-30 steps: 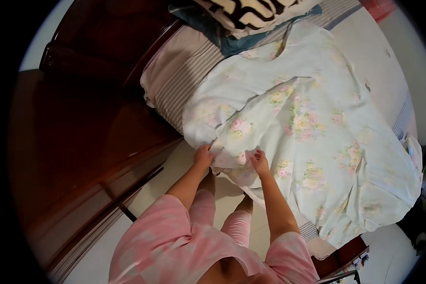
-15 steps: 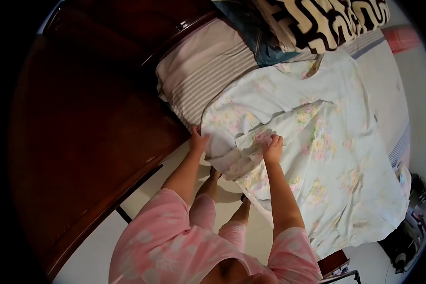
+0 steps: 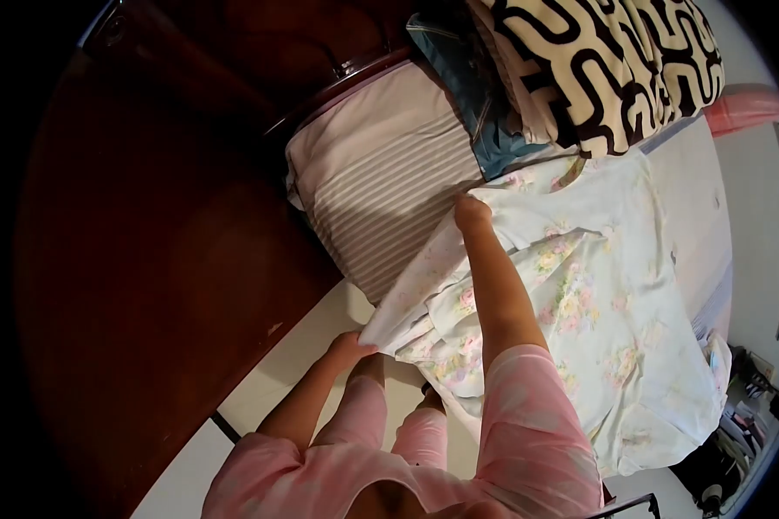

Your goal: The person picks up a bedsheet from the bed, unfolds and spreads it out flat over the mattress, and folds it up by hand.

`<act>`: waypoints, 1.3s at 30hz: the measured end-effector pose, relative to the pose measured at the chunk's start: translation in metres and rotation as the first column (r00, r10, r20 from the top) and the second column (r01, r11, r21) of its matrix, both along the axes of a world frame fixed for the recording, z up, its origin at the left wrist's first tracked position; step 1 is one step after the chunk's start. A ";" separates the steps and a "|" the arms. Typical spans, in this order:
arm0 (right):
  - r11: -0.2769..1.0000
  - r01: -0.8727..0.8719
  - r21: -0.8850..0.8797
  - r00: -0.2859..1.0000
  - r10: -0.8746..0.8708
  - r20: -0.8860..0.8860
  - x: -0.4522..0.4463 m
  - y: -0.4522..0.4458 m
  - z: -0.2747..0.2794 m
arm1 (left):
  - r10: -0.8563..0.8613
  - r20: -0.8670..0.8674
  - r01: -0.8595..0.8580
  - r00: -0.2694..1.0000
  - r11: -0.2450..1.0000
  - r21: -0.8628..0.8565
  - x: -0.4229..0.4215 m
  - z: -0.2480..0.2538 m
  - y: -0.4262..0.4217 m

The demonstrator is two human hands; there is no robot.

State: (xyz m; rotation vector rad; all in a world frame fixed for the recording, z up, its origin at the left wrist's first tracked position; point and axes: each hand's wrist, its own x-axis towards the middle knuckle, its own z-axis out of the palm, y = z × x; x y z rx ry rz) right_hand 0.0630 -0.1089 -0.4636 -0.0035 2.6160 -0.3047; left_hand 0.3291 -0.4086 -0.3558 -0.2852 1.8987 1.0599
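A pale floral sheet point(image 3: 614, 294) lies spread and wrinkled over the bed. My left hand point(image 3: 352, 349) is closed on its near left corner, just off the bed's edge. Farther up, my right hand point(image 3: 473, 214) grips another part of the same sheet's edge, close to a blue-grey pillow or cloth. Between both hands the edge is pulled into a taut diagonal line. Left of that line, a striped beige bedding surface point(image 3: 398, 190) shows uncovered.
A folded cream blanket with a black pattern point(image 3: 614, 69) sits at the far end, beside a blue-grey cloth point(image 3: 467, 104). Dark wooden furniture point(image 3: 173, 285) fills the left. Dark items point(image 3: 736, 432) stand at the lower right, and pale tiled floor point(image 3: 286, 363) shows below.
My right hand has moved up the bed to the sheet's upper edge. My left hand has drawn its corner down toward my body. More striped bedding shows now.
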 end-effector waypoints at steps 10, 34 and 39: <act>0.426 0.549 -0.719 0.525 -0.845 -0.100 -0.062 0.099 0.079 | 0.802 -0.140 -0.787 0.581 0.597 0.156 -0.126 0.044 0.031; 0.971 0.091 -0.219 0.959 -0.145 -0.243 0.156 0.019 0.054 | -0.274 -0.599 0.010 0.752 0.914 -0.405 -0.081 -0.046 0.074; 0.982 0.162 -0.098 0.987 -0.160 0.027 0.150 0.026 0.020 | -0.269 -0.589 0.015 0.762 0.917 -0.399 -0.095 -0.077 0.057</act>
